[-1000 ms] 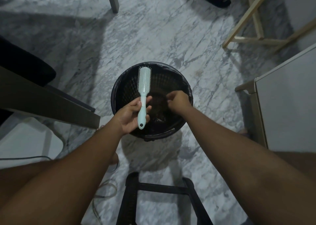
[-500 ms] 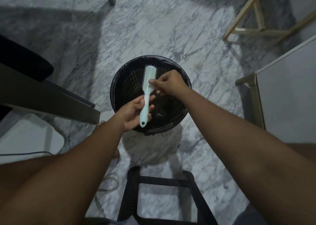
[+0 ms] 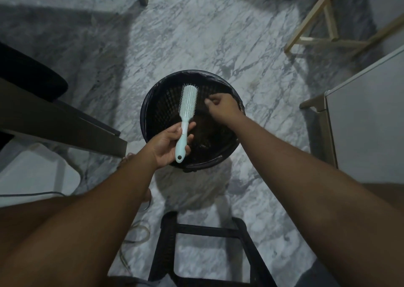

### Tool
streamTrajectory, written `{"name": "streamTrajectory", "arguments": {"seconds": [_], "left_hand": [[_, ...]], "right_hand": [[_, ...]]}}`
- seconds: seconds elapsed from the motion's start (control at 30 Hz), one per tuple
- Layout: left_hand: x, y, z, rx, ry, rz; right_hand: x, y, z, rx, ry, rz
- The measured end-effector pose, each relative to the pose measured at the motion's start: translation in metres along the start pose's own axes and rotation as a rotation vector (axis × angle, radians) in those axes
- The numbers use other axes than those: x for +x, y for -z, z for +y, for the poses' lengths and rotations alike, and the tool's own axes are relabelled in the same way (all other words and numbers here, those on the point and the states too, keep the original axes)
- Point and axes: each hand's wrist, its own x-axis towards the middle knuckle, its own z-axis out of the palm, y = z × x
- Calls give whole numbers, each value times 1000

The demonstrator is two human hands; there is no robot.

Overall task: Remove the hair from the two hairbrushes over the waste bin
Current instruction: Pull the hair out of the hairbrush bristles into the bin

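A pale mint hairbrush [image 3: 188, 105] points bristle-head away from me over the round black waste bin [image 3: 153, 103]. My left hand [image 3: 169, 144] grips its handle at the bin's near rim. My right hand [image 3: 220, 108] hovers over the right half of the bin, apart from the brush head, with fingertips pinched on what looks like a small dark wisp of hair. A brownish clump of hair [image 3: 204, 131] lies at the bottom of the bin. Only one hairbrush is in view.
The bin stands on a grey marble floor. A black stool frame [image 3: 207, 230] is just in front of me. A dark table edge [image 3: 65, 125] lies to the left, a white cabinet [image 3: 367, 129] to the right, and wooden legs [image 3: 323, 22] at the back right.
My right hand rose from the bin to the brush head, pinched there, then drew away to the right. The brush tilted slightly in my left hand.
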Motion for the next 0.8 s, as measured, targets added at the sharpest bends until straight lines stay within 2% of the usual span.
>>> {"name": "streamTrajectory", "arguments": {"seconds": [0.07, 0.13, 0.23, 0.33, 0.47, 0.6, 0.7, 0.8], "left_hand": [[1, -1, -1, -1, 6, -3], [2, -2, -2, -3, 12, -6], [2, -4, -1, -5, 2, -6], [1, -6, 3, -9, -21, -3], [1, -4, 6, 2, -28, -4], [2, -1, 5, 4, -20, -16], [2, 0, 2, 5, -10, -21], [3, 3, 0, -3, -6, -28]], "right_hand": [[-7, -2, -12, 386, -4, -46], [-9, -2, -21, 558, 15, -130], [-6, 0, -27, 533, 56, -70], [4, -1, -17, 510, -19, 50], [5, -6, 12, 109, -43, 135], [1, -12, 19, 176, -53, 131], [4, -13, 17, 72, 16, 162], [3, -13, 10, 153, -23, 165]]}}
